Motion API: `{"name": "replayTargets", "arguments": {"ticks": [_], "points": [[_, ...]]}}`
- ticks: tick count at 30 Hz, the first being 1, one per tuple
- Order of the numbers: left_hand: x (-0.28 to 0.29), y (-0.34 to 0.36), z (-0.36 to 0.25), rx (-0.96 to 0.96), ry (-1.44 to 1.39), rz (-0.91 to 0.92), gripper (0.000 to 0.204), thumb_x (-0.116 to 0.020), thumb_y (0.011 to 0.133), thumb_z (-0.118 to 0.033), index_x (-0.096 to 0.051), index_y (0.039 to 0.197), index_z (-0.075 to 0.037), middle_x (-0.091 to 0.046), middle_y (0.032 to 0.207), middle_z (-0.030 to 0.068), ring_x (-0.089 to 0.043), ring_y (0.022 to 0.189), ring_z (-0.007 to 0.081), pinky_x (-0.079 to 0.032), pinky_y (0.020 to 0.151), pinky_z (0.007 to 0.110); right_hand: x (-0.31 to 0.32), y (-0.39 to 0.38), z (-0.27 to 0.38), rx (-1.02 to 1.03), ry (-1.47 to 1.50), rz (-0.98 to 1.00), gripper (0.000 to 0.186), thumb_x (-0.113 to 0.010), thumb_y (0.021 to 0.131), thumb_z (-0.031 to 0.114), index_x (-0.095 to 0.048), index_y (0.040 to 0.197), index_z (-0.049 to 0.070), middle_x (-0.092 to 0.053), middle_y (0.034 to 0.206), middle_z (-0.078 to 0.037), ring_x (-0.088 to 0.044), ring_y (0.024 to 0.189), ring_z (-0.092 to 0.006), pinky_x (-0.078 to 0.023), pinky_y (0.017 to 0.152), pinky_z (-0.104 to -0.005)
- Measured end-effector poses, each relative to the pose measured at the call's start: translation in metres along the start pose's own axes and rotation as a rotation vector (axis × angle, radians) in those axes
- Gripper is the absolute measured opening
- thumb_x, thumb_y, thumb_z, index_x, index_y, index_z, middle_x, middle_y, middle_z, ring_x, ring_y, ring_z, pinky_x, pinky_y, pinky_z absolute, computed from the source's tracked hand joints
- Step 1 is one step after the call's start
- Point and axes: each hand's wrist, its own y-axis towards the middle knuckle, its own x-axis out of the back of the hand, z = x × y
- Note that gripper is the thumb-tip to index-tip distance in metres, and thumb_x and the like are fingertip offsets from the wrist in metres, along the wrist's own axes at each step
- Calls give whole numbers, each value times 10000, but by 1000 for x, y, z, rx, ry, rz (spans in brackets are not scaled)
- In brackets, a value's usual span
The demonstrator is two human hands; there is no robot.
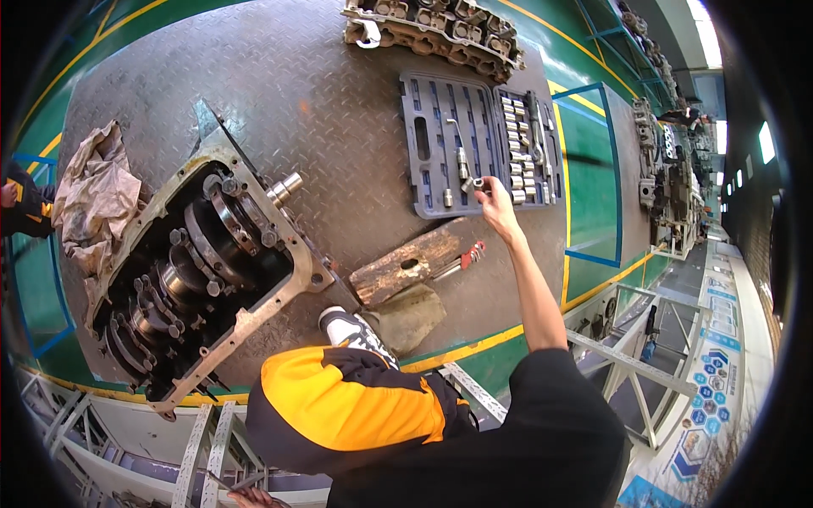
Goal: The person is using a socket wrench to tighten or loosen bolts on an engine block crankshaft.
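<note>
My right hand [498, 207] reaches over an open socket set case [417, 157], pinching a small silver socket [478, 183] between thumb and fingers. Beside it in the case lie an extension with a socket [462, 162] and a loose socket [448, 198]. Rows of sockets [518, 144] and a ratchet [535, 127] fill the case's right half. At the bottom edge, partly cut off, my left hand [254, 498] is closed on a thin grey metal tool [237, 484]; its kind is unclear. An engine block [246, 326] with its crankshaft [182, 275] exposed lies at left.
A cylinder head [436, 34] stands beyond the case. A stained rag [97, 199] touches the block's left side. Near my shoe [356, 330] lie a worn wooden block [406, 261], a red-ended tool [461, 260] and a drab cloth [406, 320]. Another person [25, 203] shows at far left.
</note>
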Motion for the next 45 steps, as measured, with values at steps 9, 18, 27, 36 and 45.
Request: {"name": "replayTargets", "arguments": {"ticks": [9,18,27,36,45], "points": [[7,-16,17,103,-93,-287,429,-535,956,-507,-415,778,-136,-260,583,-59,-233,459,44,-189,400,226,20,-36,268,422,821,377,289,-621,882,-14,-539,1159,-8,-584,1140,-140,-604,1028,-213,-488,894,-335],[43,-37,59,135,-202,-122,489,-503,954,-563,-357,721,-160,-207,555,-83,-153,408,35,-129,356,224,-26,-18,365,118,1336,845,461,-669,909,260,-435,1248,53,-621,1116,-178,-599,1095,-290,-433,1010,-462],[82,-56,121,197,-362,-159,451,-523,947,-547,-421,758,-150,-210,550,-87,-157,412,30,-117,367,229,-53,-11,376,733,242,428,344,-700,808,-1,-538,1110,19,-580,1033,-115,-573,940,-218,-445,864,-334],[99,-48,158,312,-347,-244,427,-540,940,-540,-451,776,-156,-221,556,-88,-162,419,28,-113,379,232,-60,-33,401,780,-48,476,310,-652,804,-65,-564,1095,-9,-576,1023,-147,-579,823,-295,-477,734,-329],[80,-46,136,313,-356,-162,436,-546,943,-535,-417,754,-164,-231,592,-77,-177,463,34,-135,420,234,-60,-33,396,890,-106,457,382,-622,777,-94,-528,1137,-11,-583,1074,-192,-596,940,-393,-489,794,-420]]}}
